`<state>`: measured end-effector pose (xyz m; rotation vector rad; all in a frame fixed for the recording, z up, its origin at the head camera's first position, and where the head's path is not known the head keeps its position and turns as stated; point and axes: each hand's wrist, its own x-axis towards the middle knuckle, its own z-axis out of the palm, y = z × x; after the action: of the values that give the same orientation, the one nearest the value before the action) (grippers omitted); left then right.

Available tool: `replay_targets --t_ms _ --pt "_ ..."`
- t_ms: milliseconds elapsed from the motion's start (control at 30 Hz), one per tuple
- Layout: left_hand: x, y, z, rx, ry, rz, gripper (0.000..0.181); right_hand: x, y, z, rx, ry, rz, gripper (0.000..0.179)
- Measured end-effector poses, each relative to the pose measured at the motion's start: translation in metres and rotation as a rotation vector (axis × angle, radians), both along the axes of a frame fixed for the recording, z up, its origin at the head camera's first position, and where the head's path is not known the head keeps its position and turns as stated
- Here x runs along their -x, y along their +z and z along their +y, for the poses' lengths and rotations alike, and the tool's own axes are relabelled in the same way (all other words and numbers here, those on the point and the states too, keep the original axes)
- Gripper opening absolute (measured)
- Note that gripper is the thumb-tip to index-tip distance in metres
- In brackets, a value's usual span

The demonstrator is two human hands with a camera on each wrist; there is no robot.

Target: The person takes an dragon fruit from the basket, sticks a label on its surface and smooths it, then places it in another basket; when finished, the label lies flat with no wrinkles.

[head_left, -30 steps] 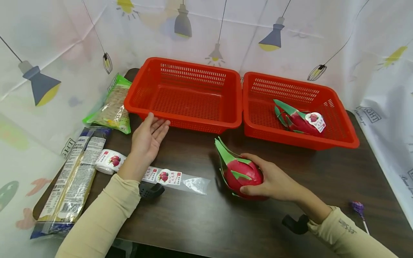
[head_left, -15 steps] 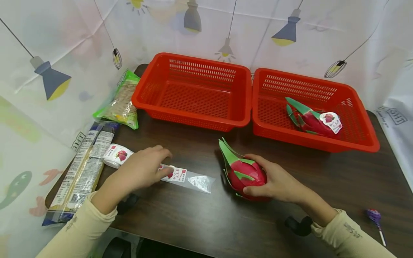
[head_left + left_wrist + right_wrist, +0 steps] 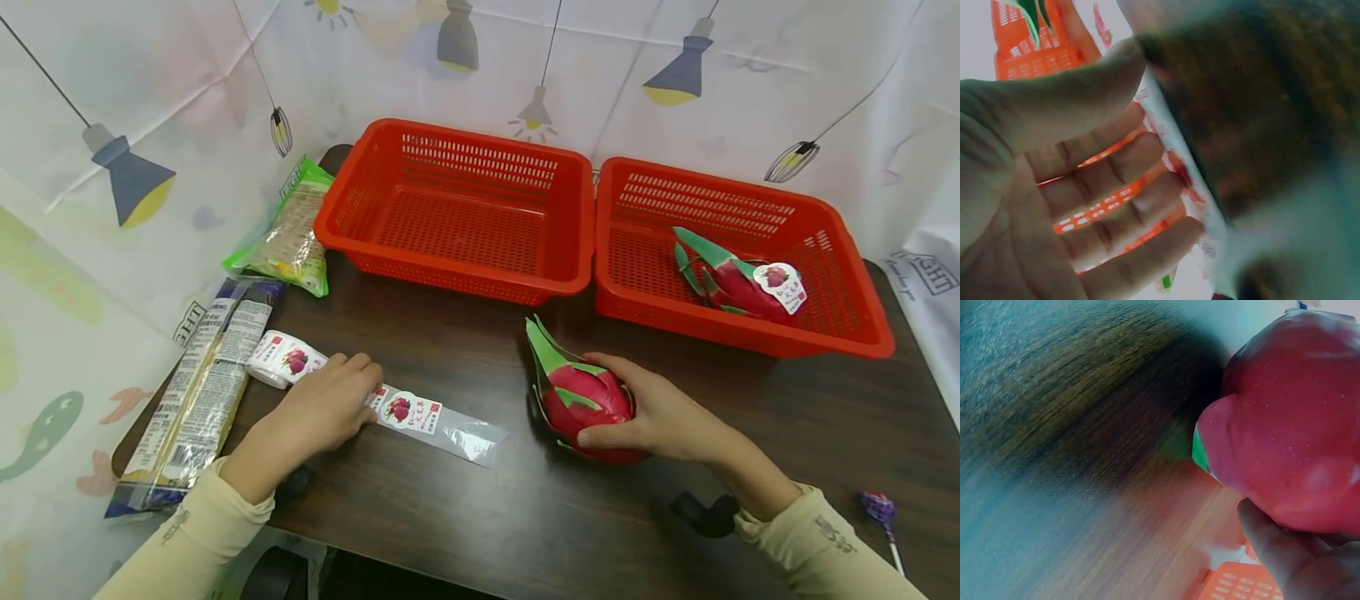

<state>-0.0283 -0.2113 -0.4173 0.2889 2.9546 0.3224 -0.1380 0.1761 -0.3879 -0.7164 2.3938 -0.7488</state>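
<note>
My right hand holds a dragon fruit, red with green scales, on the dark table; its smooth red side fills much of the right wrist view. My left hand rests over a strip of dragon fruit stickers that unrolls from a white sticker roll. In the left wrist view, its fingers reach to the strip's edge, and the thumb lies apart from them. A second dragon fruit, bearing a white sticker, lies in the right red basket.
Left of that basket stands another red basket. A green-edged food bag and a long printed packet lie at the table's left. At the right front is a purple lollipop. A printed cloth hangs behind.
My left hand has come from the left basket's front rim down to the sticker strip. The right hand keeps holding the dragon fruit. The whole head view has shifted slightly.
</note>
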Motion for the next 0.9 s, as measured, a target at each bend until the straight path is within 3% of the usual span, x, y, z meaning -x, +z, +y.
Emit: replay_targets --t_ms 233,400,500,667,767,900 --pt "0.001 -0.006 -0.001 -0.011 -0.012 0.061 0.019 -0.002 0.006 0.0 -0.024 0.001 0.047 0.099" --pt "-0.002 -0.002 -0.005 -0.041 0.002 0.062 0.016 -0.004 0.016 -0.003 -0.038 0.002 0.097 0.101" --pt "-0.004 0.006 -0.007 -0.059 0.008 0.061 0.014 -0.008 0.023 -0.009 0.02 0.011 0.169 0.096" --pt "-0.009 0.024 -0.008 -0.108 0.003 0.082 0.015 -0.017 0.036 -0.041 0.253 0.086 0.295 0.073" --pt "-0.012 0.034 -0.006 -0.149 -0.01 0.098 0.017 -0.026 0.042 -0.072 0.351 0.167 0.306 0.056" --pt "-0.016 0.043 -0.003 -0.213 -0.015 0.114 0.018 -0.038 0.04 -0.114 0.33 0.249 0.251 0.046"
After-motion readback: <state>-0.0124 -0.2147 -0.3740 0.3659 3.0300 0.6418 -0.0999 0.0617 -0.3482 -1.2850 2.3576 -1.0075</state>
